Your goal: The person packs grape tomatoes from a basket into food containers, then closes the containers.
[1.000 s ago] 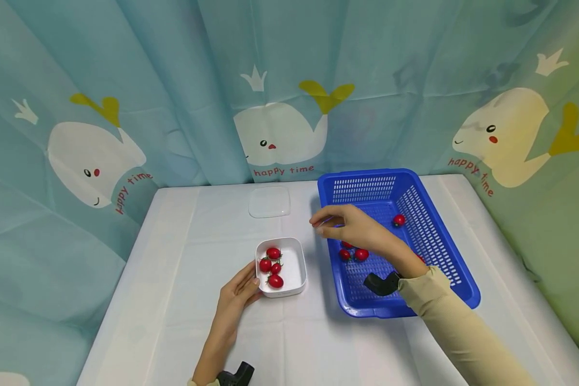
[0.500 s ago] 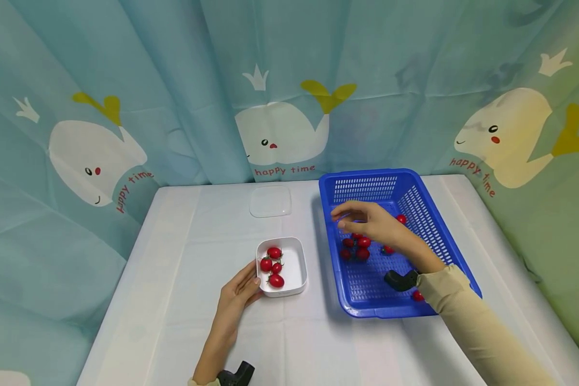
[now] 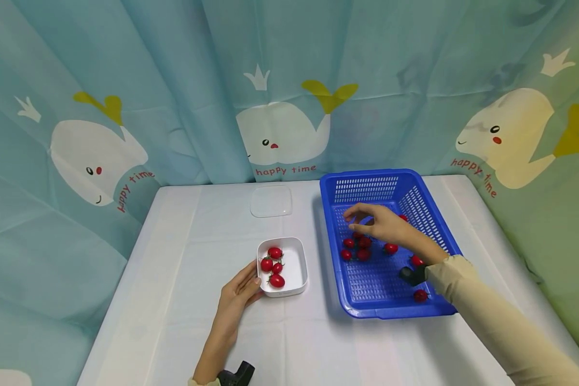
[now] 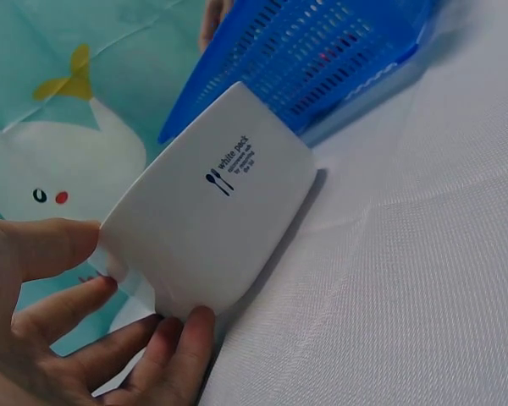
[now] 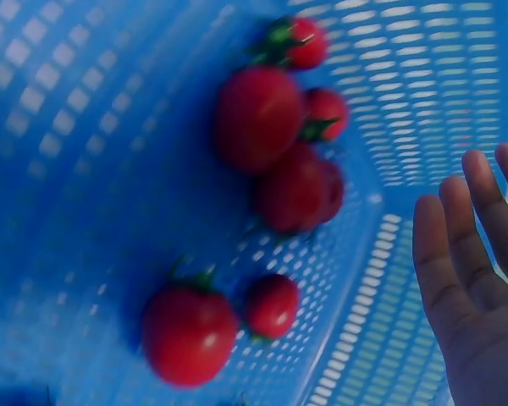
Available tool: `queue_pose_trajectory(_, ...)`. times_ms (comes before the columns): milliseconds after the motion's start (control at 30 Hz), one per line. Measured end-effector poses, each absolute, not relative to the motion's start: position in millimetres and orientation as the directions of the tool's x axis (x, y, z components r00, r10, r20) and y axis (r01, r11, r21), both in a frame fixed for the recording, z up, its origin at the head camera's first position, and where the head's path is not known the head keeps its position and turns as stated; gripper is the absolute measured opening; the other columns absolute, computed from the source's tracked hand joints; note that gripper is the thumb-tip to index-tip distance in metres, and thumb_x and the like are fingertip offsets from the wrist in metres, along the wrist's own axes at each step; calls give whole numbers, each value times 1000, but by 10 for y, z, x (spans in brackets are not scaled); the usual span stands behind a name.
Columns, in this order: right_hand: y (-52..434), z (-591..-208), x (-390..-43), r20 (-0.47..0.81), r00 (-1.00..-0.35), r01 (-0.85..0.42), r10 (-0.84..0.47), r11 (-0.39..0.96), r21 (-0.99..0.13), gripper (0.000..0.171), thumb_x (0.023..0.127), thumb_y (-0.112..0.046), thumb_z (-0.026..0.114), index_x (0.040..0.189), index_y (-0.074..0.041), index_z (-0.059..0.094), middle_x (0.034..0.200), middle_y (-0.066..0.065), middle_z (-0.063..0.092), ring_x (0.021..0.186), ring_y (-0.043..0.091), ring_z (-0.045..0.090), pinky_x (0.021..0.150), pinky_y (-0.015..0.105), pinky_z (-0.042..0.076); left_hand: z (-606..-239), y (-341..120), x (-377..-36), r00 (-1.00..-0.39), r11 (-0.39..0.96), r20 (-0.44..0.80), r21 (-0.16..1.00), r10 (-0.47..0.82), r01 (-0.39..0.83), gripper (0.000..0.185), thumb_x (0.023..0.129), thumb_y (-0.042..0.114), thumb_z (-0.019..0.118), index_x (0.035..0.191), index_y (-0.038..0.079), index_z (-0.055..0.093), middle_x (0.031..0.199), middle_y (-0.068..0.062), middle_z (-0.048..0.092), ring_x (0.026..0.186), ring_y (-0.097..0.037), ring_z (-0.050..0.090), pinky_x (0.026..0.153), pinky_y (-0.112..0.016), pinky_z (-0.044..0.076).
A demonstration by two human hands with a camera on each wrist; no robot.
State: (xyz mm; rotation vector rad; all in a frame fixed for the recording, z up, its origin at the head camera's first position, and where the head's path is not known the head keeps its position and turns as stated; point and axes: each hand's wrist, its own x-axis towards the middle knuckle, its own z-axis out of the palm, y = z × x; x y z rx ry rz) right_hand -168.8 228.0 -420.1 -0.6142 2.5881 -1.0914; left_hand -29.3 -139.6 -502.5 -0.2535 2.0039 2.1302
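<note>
Head view: R hand [image 3: 383, 225] had moved deeper over blue basket [image 3: 444, 236], fingers loose, empty; L hand [image 3: 236, 300] held white tub [image 3: 296, 268]. Some tomatoes [image 3: 357, 247] hidden under R hand.

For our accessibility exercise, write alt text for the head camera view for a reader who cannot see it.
A person's right hand hovers open over cherry tomatoes in a blue basket, while the left hand holds a white container holding four tomatoes, on a white table.

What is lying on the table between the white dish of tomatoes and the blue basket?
Nothing: the head view shows only bare tablecloth between the white dish and the blue basket.
</note>
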Motion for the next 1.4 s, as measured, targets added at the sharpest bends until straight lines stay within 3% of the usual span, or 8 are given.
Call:
queue_pose_trajectory(233,2326,-4322,-1750,-57,-844,-380,-533,670,-638,31,98,-14,72,126,-2,68,122,17,72,110,31,66,98,53,58,-5020,-1392,-291,-964,-57,-265,962,32,-267,53,105,16,62,156,11,48,163,-12,46,148,-31,49,102,-28,59)
queue_pose_trajectory(700,2373,-4517,-1830,-93,-775,-521,-625,716,-465,30,95,-23,76,119,-5,69,115,9,72,116,34,63,104,58,52,-5027,-1395,-294,-966,-58,-256,964,39,-258,54,105,17,62,156,10,47,164,-12,45,149,-30,47,102,-27,58)
queue_pose_trajectory(1100,2394,-4641,-1856,-146,-781,-492,-607,742,-454,32,95,-33,77,118,-10,70,113,5,69,108,25,62,100,52,56,-5028,-1396,-284,-966,-55,-254,965,37,-256,53,106,17,61,156,12,47,164,-12,45,149,-30,47,103,-27,58)
queue_pose_trajectory(1400,2378,-4649,-1837,-123,-772,-527,-623,737,-424,26,93,-31,79,110,-12,73,109,4,67,105,24,61,94,49,56,-5030,-1396,-287,-966,-54,-256,965,34,-257,53,105,17,61,156,12,48,163,-11,46,149,-30,48,102,-26,58)
